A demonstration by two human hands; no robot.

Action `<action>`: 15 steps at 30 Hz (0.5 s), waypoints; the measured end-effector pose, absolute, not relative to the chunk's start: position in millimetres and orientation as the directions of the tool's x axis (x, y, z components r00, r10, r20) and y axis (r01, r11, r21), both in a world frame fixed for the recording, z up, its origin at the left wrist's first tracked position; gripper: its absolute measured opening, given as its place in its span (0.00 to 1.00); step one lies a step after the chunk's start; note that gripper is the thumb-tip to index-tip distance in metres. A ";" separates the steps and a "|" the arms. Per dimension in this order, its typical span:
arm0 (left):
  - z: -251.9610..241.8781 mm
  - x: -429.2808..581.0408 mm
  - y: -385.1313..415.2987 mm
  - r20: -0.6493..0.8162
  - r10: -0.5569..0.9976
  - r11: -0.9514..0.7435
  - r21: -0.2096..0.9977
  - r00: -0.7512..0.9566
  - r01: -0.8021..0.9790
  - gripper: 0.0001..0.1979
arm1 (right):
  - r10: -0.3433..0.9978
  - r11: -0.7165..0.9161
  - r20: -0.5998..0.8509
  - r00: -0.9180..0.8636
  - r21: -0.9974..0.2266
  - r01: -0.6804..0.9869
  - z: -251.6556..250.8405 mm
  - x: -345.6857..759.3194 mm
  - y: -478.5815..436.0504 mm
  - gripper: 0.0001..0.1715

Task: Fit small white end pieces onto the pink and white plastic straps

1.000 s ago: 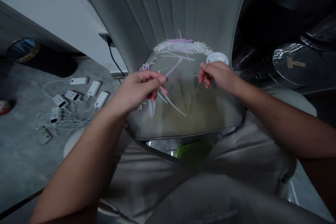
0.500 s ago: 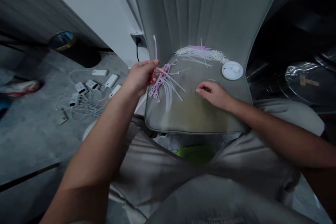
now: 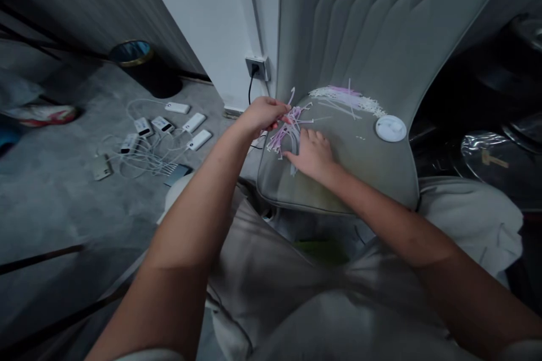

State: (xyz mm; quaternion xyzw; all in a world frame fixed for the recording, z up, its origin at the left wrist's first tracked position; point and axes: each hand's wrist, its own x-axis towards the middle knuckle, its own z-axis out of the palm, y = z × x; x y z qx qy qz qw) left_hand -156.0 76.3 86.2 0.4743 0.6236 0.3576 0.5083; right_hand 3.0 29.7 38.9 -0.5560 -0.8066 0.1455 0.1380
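Observation:
My left hand (image 3: 267, 115) is closed at the left of the grey chair seat (image 3: 351, 183), pinching a thin purple strip (image 3: 292, 96) with a hooked end that points up. Beneath it lies a loose pile of thin purple and whitish strips (image 3: 277, 140) with small pale ends. My right hand (image 3: 315, 155) rests palm down at the right side of this pile, fingers stretched out and thumb apart, covering part of the whitish strips. Towards the backrest lies a second row of similar strips (image 3: 339, 96). A round white dish (image 3: 392, 128) sits at the seat's right edge.
On the floor to the left are several white power banks (image 3: 195, 123) with tangled cables (image 3: 148, 161). Behind them stands a black bin (image 3: 152, 70). A wall socket (image 3: 257, 67) with a plugged-in cord is beside the chair. Shiny plastic-wrapped items (image 3: 485, 152) stand at the right.
My right hand has moved left from the middle of the seat onto the strip pile, its fingers spreading. My left hand still holds the purple strip. The camera view has shifted left.

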 end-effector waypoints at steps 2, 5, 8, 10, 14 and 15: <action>86.8 -159.6 76.4 -0.292 0.955 0.295 0.925 -0.049 0.240 0.06 | 0.942 0.331 0.056 -0.330 -0.303 0.894 35.9 -4.9 29.5 0.42; 86.1 -162.0 75.8 -0.290 0.956 0.291 0.921 -0.044 0.259 0.06 | 0.943 0.330 0.037 -0.330 -0.202 0.922 32.3 -7.4 32.6 0.34; 84.4 -162.5 76.1 -0.276 0.961 0.275 0.932 -0.026 0.235 0.05 | 0.931 0.362 0.014 -0.364 -0.125 0.924 32.6 -4.1 37.8 0.25; 83.7 -162.4 76.9 -0.268 0.963 0.266 0.939 -0.022 0.217 0.06 | 0.922 0.387 -0.002 -0.388 -0.084 0.918 34.4 -1.3 42.3 0.21; 84.1 -161.8 78.6 -0.271 0.963 0.265 0.942 -0.001 0.208 0.05 | 0.907 0.420 -0.036 -0.420 -0.022 0.907 39.3 3.3 53.9 0.18; 84.4 -161.4 78.9 -0.275 0.961 0.266 0.942 0.012 0.204 0.05 | 0.905 0.423 -0.045 -0.423 -0.008 0.906 40.5 4.2 57.3 0.18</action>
